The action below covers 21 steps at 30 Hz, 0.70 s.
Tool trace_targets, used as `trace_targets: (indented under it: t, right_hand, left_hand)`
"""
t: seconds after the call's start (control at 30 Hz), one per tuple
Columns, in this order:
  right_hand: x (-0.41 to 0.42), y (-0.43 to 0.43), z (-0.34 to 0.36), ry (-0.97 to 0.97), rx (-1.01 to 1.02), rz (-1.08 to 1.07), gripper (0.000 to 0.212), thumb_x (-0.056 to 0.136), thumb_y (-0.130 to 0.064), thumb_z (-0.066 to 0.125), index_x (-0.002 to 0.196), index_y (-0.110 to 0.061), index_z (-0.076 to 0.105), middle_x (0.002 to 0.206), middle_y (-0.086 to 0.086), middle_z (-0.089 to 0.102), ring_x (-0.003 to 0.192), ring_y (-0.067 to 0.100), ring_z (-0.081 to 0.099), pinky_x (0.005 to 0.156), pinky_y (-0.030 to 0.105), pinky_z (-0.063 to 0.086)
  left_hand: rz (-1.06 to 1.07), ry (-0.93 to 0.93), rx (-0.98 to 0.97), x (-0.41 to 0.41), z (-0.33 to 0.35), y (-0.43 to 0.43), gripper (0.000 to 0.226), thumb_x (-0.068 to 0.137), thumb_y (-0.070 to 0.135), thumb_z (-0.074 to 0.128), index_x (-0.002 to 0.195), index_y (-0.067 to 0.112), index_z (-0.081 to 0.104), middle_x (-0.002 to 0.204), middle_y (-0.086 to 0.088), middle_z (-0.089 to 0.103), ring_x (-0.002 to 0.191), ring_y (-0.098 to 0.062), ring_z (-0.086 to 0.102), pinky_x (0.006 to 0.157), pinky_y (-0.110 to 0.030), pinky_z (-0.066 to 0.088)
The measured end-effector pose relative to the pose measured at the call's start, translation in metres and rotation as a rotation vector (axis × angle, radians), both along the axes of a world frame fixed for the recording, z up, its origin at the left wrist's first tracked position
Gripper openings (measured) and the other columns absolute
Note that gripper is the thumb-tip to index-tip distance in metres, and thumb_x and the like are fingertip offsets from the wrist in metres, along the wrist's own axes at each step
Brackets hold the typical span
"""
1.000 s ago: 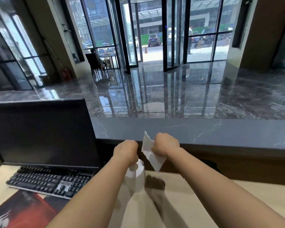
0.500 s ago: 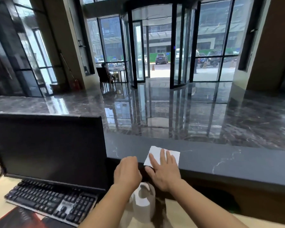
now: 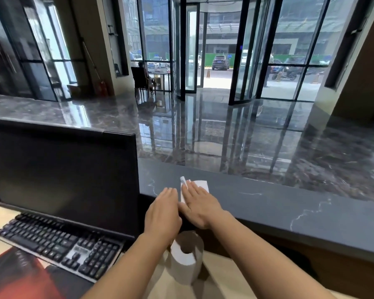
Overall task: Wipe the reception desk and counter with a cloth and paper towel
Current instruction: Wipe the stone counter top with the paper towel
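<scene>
The right hand (image 3: 200, 209) lies flat, fingers spread, pressing a white paper towel (image 3: 200, 184) onto the dark marble table (image 3: 268, 203); the sheet shows beyond the fingertips and along the hand's left edge, one corner curled up. The left hand (image 3: 162, 212) lies open and flat just beside it, palm down near the table's near edge (whether it touches the towel cannot be told). Below both wrists, on the lower pale desk (image 3: 225, 275), a roll of paper (image 3: 185, 255) stands upright between the forearms. To the left a black monitor (image 3: 61, 178) rises against the table's edge, close to the left hand, with a black keyboard (image 3: 56, 244) in front of it. Beyond the table stretches a glossy floor (image 3: 203, 130).
</scene>
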State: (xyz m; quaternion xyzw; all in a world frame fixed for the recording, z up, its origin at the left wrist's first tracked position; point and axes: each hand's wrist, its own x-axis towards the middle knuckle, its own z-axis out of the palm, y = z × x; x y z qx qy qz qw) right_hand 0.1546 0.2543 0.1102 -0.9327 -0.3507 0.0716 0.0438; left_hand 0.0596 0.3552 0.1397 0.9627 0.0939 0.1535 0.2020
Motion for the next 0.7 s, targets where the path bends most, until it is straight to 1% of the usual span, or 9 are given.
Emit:
trace_targets:
  t: [0.07, 0.13, 0.23, 0.3, 0.33, 0.43, 0.5, 0.6, 0.7]
  right_hand:
    - [0.005, -0.022, -0.001, 0.008, -0.005, -0.098, 0.069, 0.102, -0.050, 0.013, 0.154, -0.010, -0.008, 0.160, 0.004, -0.018, 0.149, 0.016, -0.013, 0.121, 0.034, -0.003]
    - [0.015, -0.057, -0.002, 0.022, -0.002, -0.220, 0.069, 0.102, -0.051, 0.012, 0.154, -0.011, -0.008, 0.161, 0.005, -0.017, 0.149, 0.016, -0.013, 0.122, 0.035, -0.003]
    - [0.028, -0.106, 0.000, 0.033, -0.019, -0.429, 0.067, 0.102, -0.047, 0.012, 0.154, -0.009, -0.009, 0.161, 0.008, -0.016, 0.149, 0.019, -0.013, 0.122, 0.036, -0.002]
    - [0.032, -0.110, -0.001, 0.023, -0.012, -0.517, 0.069, 0.102, -0.045, 0.015, 0.153, -0.006, -0.008, 0.161, 0.011, -0.014, 0.149, 0.022, -0.012, 0.122, 0.038, -0.001]
    - [0.033, -0.102, -0.002, 0.014, -0.003, -0.526, 0.070, 0.101, -0.045, 0.017, 0.153, -0.005, -0.007, 0.161, 0.012, -0.014, 0.149, 0.023, -0.011, 0.122, 0.038, -0.001]
    - [0.029, -0.051, -0.004, 0.011, 0.033, -0.413, 0.072, 0.099, -0.043, 0.024, 0.154, -0.005, -0.005, 0.161, 0.012, -0.012, 0.149, 0.024, -0.010, 0.121, 0.038, 0.000]
    - [0.026, -0.009, -0.004, 0.018, 0.049, -0.262, 0.072, 0.099, -0.041, 0.026, 0.154, -0.006, -0.005, 0.161, 0.010, -0.012, 0.149, 0.022, -0.009, 0.121, 0.037, 0.000]
    - [0.022, 0.046, -0.001, 0.025, 0.028, -0.022, 0.066, 0.103, -0.034, 0.023, 0.153, -0.004, -0.008, 0.162, 0.010, -0.013, 0.149, 0.022, -0.009, 0.121, 0.037, 0.001]
    - [0.029, 0.070, 0.002, 0.011, -0.036, 0.106, 0.062, 0.104, -0.028, 0.022, 0.153, -0.004, -0.008, 0.161, 0.010, -0.013, 0.149, 0.021, -0.010, 0.121, 0.036, 0.001]
  left_hand:
    - [0.008, 0.047, 0.037, 0.003, 0.002, -0.002, 0.035, 0.088, 0.003, 0.051, 0.121, 0.014, 0.049, 0.126, -0.001, 0.052, 0.125, -0.017, 0.047, 0.099, -0.025, 0.039]
    - [-0.001, 0.092, 0.052, 0.004, 0.002, -0.003, 0.045, 0.090, 0.004, 0.051, 0.134, 0.013, 0.043, 0.140, -0.001, 0.046, 0.137, -0.016, 0.035, 0.109, -0.025, 0.032]
    - [-0.017, 0.130, 0.036, 0.002, 0.004, -0.004, 0.048, 0.091, 0.003, 0.051, 0.136, 0.012, 0.040, 0.144, -0.002, 0.042, 0.142, -0.016, 0.029, 0.111, -0.025, 0.030]
    - [-0.031, 0.143, 0.025, 0.001, 0.003, -0.004, 0.051, 0.091, 0.002, 0.051, 0.139, 0.011, 0.037, 0.145, -0.003, 0.040, 0.143, -0.018, 0.028, 0.111, -0.026, 0.031]
    - [-0.040, 0.149, 0.011, 0.001, 0.001, -0.003, 0.057, 0.091, 0.001, 0.050, 0.144, 0.010, 0.030, 0.151, -0.003, 0.034, 0.145, -0.019, 0.023, 0.114, -0.027, 0.027]
    - [-0.050, 0.174, -0.050, 0.000, -0.003, 0.005, 0.075, 0.092, -0.001, 0.046, 0.154, 0.012, 0.007, 0.161, -0.002, 0.010, 0.149, -0.015, 0.006, 0.121, -0.030, 0.015]
    - [-0.048, 0.169, -0.092, -0.001, -0.006, 0.010, 0.077, 0.091, -0.004, 0.043, 0.154, 0.013, 0.003, 0.162, -0.002, 0.006, 0.149, -0.013, 0.003, 0.121, -0.030, 0.014]
    - [-0.016, 0.147, -0.140, -0.003, -0.013, 0.014, 0.079, 0.088, -0.007, 0.040, 0.154, 0.013, 0.001, 0.162, -0.002, 0.004, 0.149, -0.013, 0.002, 0.121, -0.029, 0.011]
    - [0.028, 0.125, -0.160, -0.002, -0.019, 0.020, 0.084, 0.086, -0.008, 0.039, 0.154, 0.014, -0.005, 0.162, -0.001, -0.004, 0.149, -0.012, -0.003, 0.121, -0.030, 0.011]
